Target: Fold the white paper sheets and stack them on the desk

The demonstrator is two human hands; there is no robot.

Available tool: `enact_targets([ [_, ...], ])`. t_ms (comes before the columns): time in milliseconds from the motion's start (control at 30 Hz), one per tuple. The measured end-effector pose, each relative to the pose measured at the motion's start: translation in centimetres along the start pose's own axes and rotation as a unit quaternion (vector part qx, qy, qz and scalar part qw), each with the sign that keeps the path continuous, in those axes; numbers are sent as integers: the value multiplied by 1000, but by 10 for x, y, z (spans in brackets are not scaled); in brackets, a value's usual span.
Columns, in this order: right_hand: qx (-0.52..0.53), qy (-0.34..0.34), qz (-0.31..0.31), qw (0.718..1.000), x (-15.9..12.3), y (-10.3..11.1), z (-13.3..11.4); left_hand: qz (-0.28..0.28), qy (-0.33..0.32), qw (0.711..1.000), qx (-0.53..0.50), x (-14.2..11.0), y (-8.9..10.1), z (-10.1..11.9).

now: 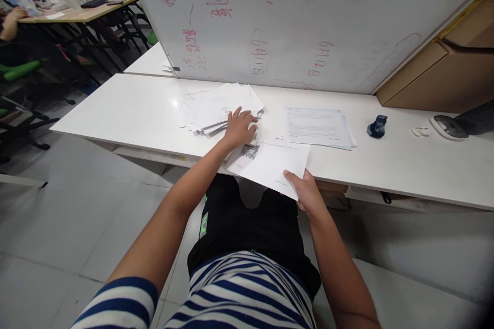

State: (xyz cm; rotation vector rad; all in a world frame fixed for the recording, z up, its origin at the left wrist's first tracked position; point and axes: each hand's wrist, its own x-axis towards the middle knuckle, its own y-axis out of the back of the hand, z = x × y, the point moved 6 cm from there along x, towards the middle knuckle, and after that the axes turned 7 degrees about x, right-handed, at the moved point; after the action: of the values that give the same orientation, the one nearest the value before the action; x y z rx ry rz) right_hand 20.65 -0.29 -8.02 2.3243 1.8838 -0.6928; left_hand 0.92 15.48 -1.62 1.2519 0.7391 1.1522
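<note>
My right hand (309,193) grips the near right corner of a white sheet of paper (270,164), thumb on top. Faint print and a small dark picture show on the sheet, which reaches over the table's front edge. My left hand (240,127) is spread, fingers apart, at the right side of a loose, fanned pile of papers (216,105); whether its fingertips press on the pile I cannot tell. Farther right, a neater stack of printed sheets (318,126) lies flat on the white table (154,108).
A whiteboard (270,20) with red writing stands along the table's back. To the right are a dark blue tape-like object (377,126), a small white item (420,131), a mouse-shaped device (448,127) and cardboard boxes (436,72). People sit at a desk (85,14) far left.
</note>
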Motion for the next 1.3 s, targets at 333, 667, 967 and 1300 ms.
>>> enact_targets([
  [333, 5, 5, -5, 1000, 2, 0, 2, 7, -17, 998, 65, -3, -5, 15],
  [667, 17, 1, 8, 1000, -3, -1, 6, -83, -3, 997, 2, 3, -7, 3],
  [967, 25, 18, 66, 997, -18, 46, 8, -53, -2, 997, -62, 7, -3, -6],
  [1300, 57, 34, 120, 991, -38, 96, 16, -55, -5, 997, -54, 4, 1, -2],
])
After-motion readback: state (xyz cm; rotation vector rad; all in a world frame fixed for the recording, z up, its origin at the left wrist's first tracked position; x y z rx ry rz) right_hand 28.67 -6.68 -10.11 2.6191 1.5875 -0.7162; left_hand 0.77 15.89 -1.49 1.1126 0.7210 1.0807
